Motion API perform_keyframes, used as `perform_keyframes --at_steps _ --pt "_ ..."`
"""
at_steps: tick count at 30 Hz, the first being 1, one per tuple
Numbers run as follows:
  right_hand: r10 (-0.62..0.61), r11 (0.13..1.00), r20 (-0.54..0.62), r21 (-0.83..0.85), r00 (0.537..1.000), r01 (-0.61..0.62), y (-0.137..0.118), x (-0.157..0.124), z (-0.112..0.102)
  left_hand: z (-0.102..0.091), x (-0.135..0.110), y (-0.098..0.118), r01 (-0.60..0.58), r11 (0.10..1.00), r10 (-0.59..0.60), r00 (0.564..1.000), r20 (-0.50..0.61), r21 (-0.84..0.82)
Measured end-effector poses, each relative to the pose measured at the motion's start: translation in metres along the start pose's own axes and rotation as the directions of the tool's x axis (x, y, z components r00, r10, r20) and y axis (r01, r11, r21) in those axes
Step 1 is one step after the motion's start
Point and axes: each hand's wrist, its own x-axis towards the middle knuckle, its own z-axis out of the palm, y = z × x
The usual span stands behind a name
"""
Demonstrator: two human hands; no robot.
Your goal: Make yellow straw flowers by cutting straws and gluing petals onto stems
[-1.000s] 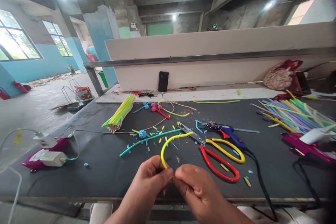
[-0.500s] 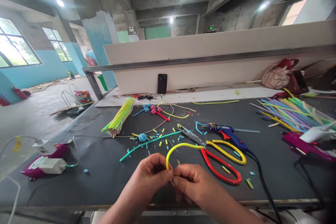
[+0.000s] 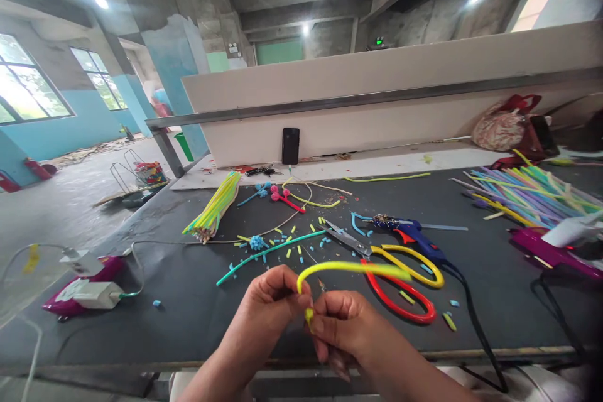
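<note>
Dark tabletop spans the head view. Near its front edge, the left hand pinches a yellow stem; the right hand grips its lower end just beside, the rest arching rightward across the scissors.

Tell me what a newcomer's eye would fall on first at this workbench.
Probably the bright yellow chenille stem, pinched by the left hand and right hand at the near middle and arching rightward. Next come the large scissors, one handle red and one yellow, lying on the dark tabletop beyond the right hand. Then the heap of many-coloured stems at the right.
</note>
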Motion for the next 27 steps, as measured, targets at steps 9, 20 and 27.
perform_keyframes --at_steps 9,20,27 --pt "-0.085 0.993 -0.132 -0.087 0.988 0.074 0.0 -0.002 0.006 0.002 0.0 -0.029 -0.043 0.966 0.033 0.999 -0.043 -0.257" --pt "0.06 0.94 0.216 0.316 0.974 -0.128 0.005 -0.001 0.008 -0.003 -0.005 -0.014 -0.051 0.979 0.055 0.998 0.016 -0.197" --pt "0.006 0.952 0.148 0.303 0.989 -0.051 0.003 -0.01 0.017 0.003 -0.007 -0.019 -0.176 0.961 0.165 0.984 -0.071 -0.212"
